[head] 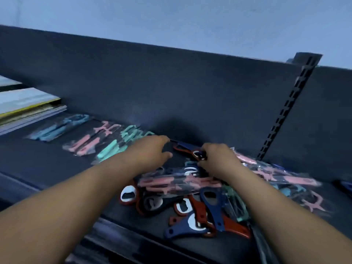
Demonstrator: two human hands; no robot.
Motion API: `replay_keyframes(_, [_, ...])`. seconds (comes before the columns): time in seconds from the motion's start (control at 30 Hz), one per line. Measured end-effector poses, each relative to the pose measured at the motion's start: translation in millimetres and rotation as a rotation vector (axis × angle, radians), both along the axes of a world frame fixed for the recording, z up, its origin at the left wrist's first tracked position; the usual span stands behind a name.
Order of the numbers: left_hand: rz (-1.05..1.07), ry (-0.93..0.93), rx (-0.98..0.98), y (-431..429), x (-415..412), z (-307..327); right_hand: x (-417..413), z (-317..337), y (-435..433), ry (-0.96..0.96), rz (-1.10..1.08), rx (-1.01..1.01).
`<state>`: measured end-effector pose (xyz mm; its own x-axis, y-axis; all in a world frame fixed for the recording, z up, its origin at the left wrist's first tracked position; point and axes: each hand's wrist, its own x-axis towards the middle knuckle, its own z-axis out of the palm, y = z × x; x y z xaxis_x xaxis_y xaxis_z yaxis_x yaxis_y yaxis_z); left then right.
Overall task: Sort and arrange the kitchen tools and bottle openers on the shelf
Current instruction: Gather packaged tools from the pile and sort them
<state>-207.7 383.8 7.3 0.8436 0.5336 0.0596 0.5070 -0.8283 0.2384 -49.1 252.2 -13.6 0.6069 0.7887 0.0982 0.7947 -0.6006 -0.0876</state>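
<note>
Shelf (57, 168): opener (183, 148) in right hand (217, 161), handle leftward.

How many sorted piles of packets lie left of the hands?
3: a blue pile farthest left, a pink pile next, and a teal pile nearest the left hand. Others may be hidden.

Two bare arms reach in. The left arm (76, 197) comes from 8 o'clock. The right arm (285, 216) comes from 4 o'clock. Both point toward the middle. The left hand (152, 149) is palm down, with its fingers stretched out toward 2 o'clock and its thumb poking toward 3 o'clock. The right hand (219, 159) is near it, at its 3 o'clock, not touching. Its back faces up. Its curled fingers pinch a bottle opener (197, 154) on its 10 o'clock side.
</note>
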Motion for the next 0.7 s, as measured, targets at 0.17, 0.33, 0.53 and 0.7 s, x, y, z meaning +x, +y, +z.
replay_keyframes(0.17, [-0.188, 0.031, -0.027, 27, 30, -7, -6, -2, 2, 0.079, -0.144, 0.228])
replay_keyframes(0.33, [-0.333, 0.058, -0.072, 39, 65, -29, -13, 5, -6, 0.559, -0.313, 0.652])
replay_keyframes(0.53, [-0.395, 0.066, -0.014, 47, 90, -46, -27, 20, -23, 0.733, -0.410, 0.770])
replay_keyframes(0.7, [-0.410, -0.039, -0.016, 48, 90, -48, -38, 21, -32, 0.950, -0.459, 0.787])
